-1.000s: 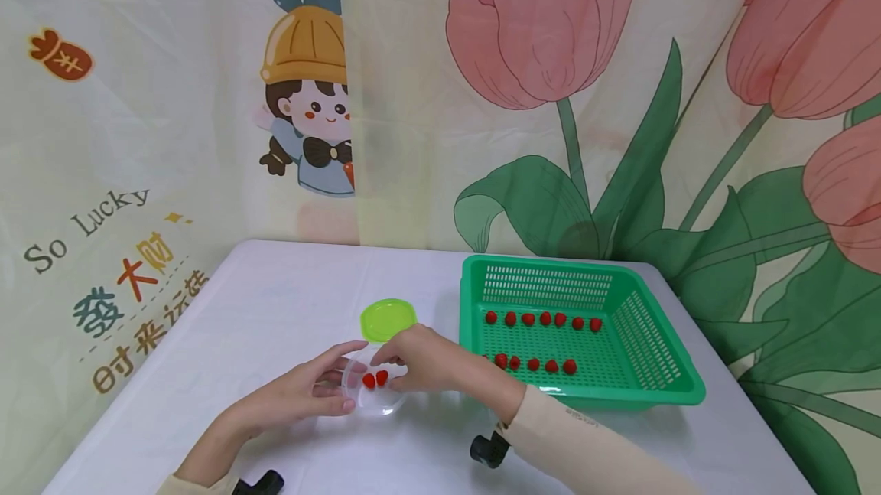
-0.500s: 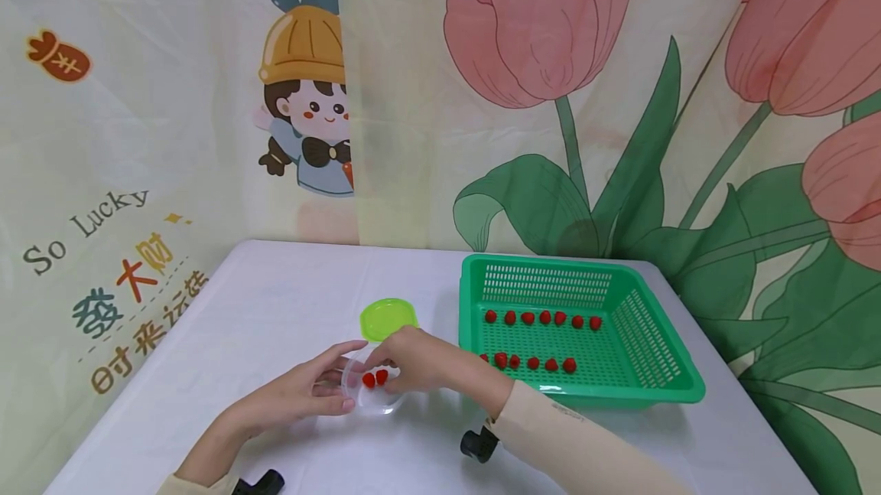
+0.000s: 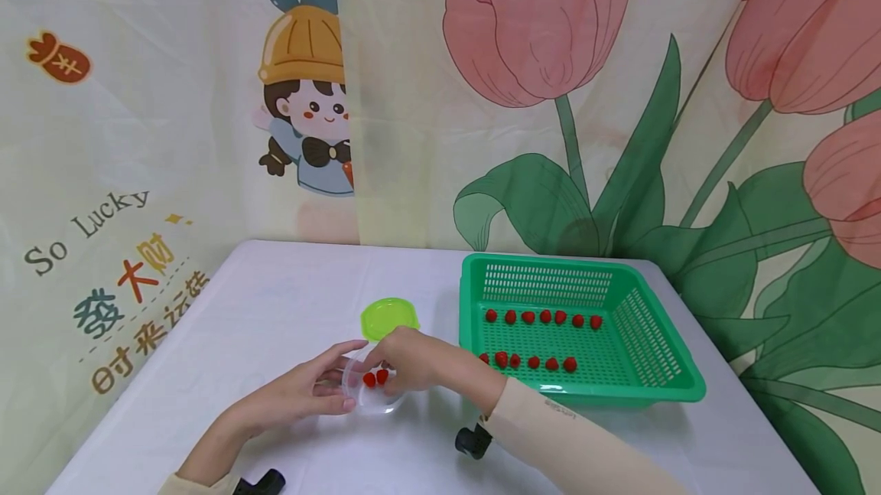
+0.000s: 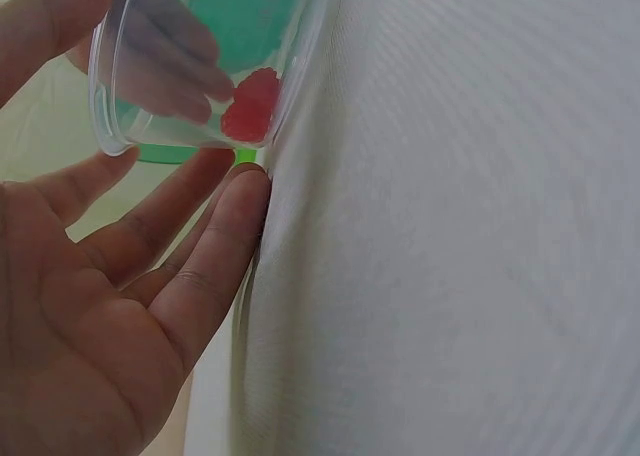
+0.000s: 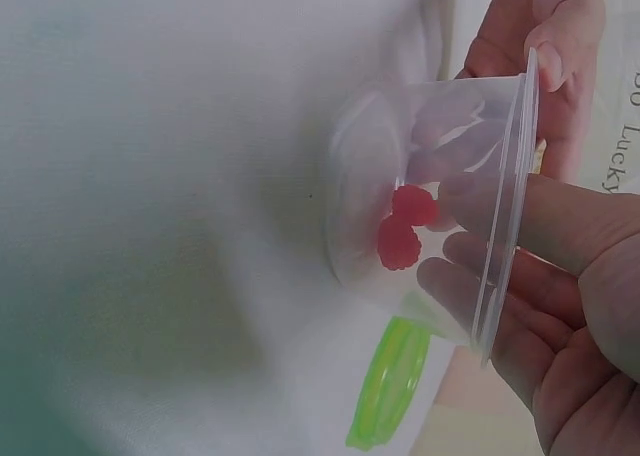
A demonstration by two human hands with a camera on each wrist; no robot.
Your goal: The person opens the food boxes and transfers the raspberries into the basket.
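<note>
A clear plastic cup [image 3: 380, 403] stands upright on the table. My left hand [image 3: 292, 397] holds it from the left, thumb on the near side and fingers along the far side. Two raspberries [image 3: 369, 379] lie together on the cup's bottom. From the right, my right hand [image 3: 413, 359] reaches over the rim into the cup. In the right wrist view its thumb [image 5: 560, 216] comes right up to the upper raspberry [image 5: 415, 205], and its fingers stand apart from the thumb with no berry between them. A lime-green lid [image 3: 389, 319] lies just behind the cup.
A green plastic basket [image 3: 661, 384] stands to the right, holding two rows of raspberries [image 3: 545, 317]. My right forearm crosses in front of its near left corner. A printed curtain [image 3: 406, 135] hangs behind the white-covered table [image 3: 303, 288].
My right hand and forearm have shifted slightly left and farther into the cup. My left hand, the cup and the two raspberries in it have stayed in place.
</note>
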